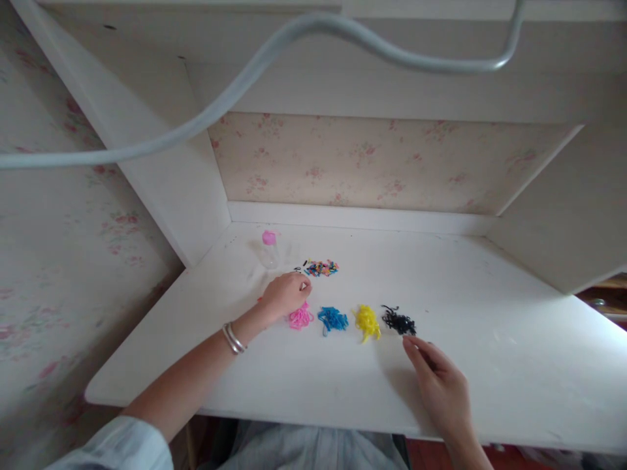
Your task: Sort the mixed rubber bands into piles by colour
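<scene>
Over the desk, my left hand (285, 294) is closed in a pinch just short of a pile of mixed-colour small rubber bands (322, 267). Anything between those fingertips is too small to make out. Below it lies a heap of pink rubber bands (300, 318), with an orange-red bit showing behind the wrist. Heaps of blue rubber bands (333, 319), yellow rubber bands (367, 322) and black rubber bands (399, 321) continue the row rightward. My right hand (438, 382) has thumb and forefinger pressed together at the black heap's near edge; what they hold, if anything, is hidden.
A clear container with a pink lid (269, 237) stands at the back left of the white desk (490, 339). A few loose bands lie between it and the mixed pile. Side panels and an overhead shelf enclose the desk; a pale curved tube (313, 25) crosses the upper view.
</scene>
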Motion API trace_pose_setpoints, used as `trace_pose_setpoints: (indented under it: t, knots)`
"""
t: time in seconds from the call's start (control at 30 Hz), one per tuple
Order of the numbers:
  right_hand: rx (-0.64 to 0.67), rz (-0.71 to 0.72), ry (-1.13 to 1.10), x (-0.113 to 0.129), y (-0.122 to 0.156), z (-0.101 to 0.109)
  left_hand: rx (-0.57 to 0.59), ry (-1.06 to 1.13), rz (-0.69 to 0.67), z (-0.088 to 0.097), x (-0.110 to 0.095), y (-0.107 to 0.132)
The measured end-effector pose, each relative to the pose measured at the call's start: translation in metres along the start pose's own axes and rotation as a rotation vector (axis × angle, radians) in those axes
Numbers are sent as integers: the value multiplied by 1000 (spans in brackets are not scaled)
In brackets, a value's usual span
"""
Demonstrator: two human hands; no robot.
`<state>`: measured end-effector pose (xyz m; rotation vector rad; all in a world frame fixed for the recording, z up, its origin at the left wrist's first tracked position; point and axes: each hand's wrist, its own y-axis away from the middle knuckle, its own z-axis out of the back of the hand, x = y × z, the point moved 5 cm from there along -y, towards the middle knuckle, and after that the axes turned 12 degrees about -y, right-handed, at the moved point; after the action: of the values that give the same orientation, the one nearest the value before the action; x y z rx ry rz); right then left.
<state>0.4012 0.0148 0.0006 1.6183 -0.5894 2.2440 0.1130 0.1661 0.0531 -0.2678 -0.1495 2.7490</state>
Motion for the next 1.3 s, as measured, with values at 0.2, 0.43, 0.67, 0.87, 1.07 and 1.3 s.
trace_pose_setpoints:
  t: [0.2, 0.43, 0.67, 0.87, 1.07, 1.3]
  knots:
    - [105, 62, 9, 2, -2, -6, 11, -152, 32, -25, -5, -38]
    - [120, 58, -17, 1, -1, -5, 37, -220, 28, -36, -6, -49]
    - [125, 61, -10, 2, 0, -3, -32, -164, 29, -31, -2, -49]
    - [122, 76, 2, 5, -2, -4, -135, -4, 0, -8, 11, -39]
    - [118, 50, -17, 1, -3, -7, -203, 155, -11, 14, 25, -9]
    - [199, 134, 79, 22, -25, -18, -264, 266, 30, 19, 47, 46]
